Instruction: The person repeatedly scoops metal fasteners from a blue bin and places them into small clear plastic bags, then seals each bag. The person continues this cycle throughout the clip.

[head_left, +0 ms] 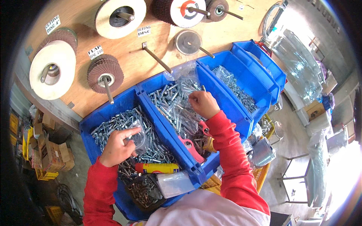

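My left hand is over the left blue bin, index finger stretched out and thumb bent. A crumpled clear plastic bag sits at its fingertips, seemingly pinched. Beneath lie many silvery hooked bolts. Over the middle blue bin my right hand is closed, and the tip of a metal bolt pokes out above it; the rest is hidden. Shiny bolts and clear bags fill that bin around the hand. A pink-handled tool lies nearer to me.
A yellow-and-red tube, a black tray of small screws and a clear packet lie at the near end. Metal pegs with abrasive discs jut from the wooden board. More blue bins stand right.
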### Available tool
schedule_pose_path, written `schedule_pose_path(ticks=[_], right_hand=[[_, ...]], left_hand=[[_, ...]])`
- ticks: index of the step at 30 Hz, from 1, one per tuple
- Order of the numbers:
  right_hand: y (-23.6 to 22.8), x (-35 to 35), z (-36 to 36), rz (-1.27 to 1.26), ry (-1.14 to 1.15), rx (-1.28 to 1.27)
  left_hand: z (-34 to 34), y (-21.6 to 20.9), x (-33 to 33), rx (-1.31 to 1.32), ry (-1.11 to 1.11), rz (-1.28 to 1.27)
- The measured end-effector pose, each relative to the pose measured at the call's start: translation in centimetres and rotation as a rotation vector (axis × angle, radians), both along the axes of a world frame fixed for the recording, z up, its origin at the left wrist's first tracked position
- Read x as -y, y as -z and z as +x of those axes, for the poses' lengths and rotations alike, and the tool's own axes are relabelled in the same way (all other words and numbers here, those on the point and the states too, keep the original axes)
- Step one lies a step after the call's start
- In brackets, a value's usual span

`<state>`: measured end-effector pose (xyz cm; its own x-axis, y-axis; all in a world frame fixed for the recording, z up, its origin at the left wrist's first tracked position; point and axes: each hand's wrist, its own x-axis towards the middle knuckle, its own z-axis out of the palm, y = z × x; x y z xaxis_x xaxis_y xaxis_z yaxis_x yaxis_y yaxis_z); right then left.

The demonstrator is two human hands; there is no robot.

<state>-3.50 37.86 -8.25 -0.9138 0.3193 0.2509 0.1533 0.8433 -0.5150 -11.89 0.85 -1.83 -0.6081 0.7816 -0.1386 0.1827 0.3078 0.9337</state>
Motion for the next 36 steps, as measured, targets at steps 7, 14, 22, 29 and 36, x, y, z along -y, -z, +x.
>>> schedule_pose_path(ticks=[7, 14, 22, 29, 36], right_hand=[[0.4, 2.7, -9.0, 0.18, -0.226, 0.066], [2.2, 4.5, -12.9, 0.586, -0.271, 0.173], [0.6, 2.8, -12.0, 0.215, -0.119, 0.173], [3.4, 5.2, -13.8, 0.03, 0.137, 0.233], [0.1, 6.9, -9.2, -0.191, 0.11, -0.21]], left_hand=[[0.2, 0.7, 0.0, -0.117, 0.004, -0.014], [0.6, 0.4, 0.5, -0.133, 0.005, -0.038], [0.4, 0.4, 1.0, -0.133, 0.014, 0.022], [0.2, 1.0, 0.6, -0.151, 0.062, 0.05], [0.0, 1.2, 1.1, -0.215, 0.059, 0.057]])
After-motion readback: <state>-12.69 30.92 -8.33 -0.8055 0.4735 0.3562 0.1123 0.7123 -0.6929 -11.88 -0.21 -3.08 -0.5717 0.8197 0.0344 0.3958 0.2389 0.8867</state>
